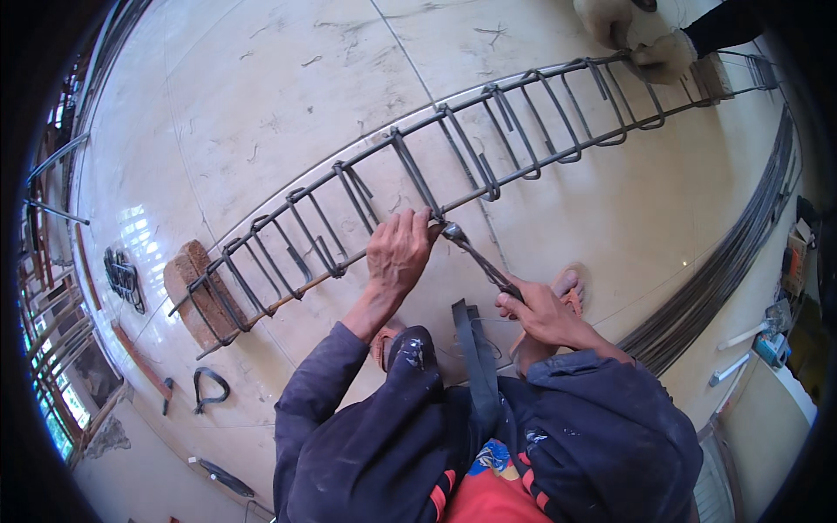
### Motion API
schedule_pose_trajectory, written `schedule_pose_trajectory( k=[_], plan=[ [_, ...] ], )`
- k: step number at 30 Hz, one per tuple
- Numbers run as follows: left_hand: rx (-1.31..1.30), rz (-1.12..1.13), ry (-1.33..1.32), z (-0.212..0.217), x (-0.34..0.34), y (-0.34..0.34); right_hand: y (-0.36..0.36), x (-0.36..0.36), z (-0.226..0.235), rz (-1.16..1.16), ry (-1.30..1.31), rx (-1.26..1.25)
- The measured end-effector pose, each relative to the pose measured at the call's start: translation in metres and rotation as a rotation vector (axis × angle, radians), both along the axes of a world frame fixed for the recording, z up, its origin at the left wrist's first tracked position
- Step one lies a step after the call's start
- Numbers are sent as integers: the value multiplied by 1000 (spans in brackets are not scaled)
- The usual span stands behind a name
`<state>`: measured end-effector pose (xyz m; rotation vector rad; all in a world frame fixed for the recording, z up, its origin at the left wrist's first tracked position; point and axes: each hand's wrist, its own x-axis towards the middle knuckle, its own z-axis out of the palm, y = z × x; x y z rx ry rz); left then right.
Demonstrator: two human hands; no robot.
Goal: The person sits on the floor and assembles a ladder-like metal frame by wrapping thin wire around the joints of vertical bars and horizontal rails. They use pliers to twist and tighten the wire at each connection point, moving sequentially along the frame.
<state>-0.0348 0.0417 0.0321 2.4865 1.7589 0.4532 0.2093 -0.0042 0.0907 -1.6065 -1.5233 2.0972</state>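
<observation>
Bends left fingers (404,223) together over the near side of a steel cage (416,173), about midway along; cannot tell whether gripping. Closes right fingers (513,302) round a metal tool (478,258), holding its head just beside that side. Has the cage slanting over pale floor (567,227), propped on brown blocks (196,305) near its left end. Farther out, sees a co-worker's gloved hand (664,57) toward its right end and a bundle of dark rods (728,283).

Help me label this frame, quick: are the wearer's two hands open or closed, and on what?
Left hand: closed on the steel-bar cage, at its near side.
Right hand: closed around the pincers' handles.
</observation>
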Motion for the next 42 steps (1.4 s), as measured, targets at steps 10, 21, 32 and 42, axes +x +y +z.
schedule_pose_trajectory(
  k=[10, 21, 32, 42],
  plan=[
    [14, 55, -44, -1, 6, 1, -3, 55, -6, -6, 107, -53],
    [-3, 84, -92, -1, 7, -1, -25, 81, -24, 244, -600, 722],
    [-37, 95, -60, 1, 9, -1, 76, 11, -8, 112, -282, 1205],
    [-56, 118, -77, 2, 12, -1, 96, -47, -33, 473, -288, 1542]
  ],
)
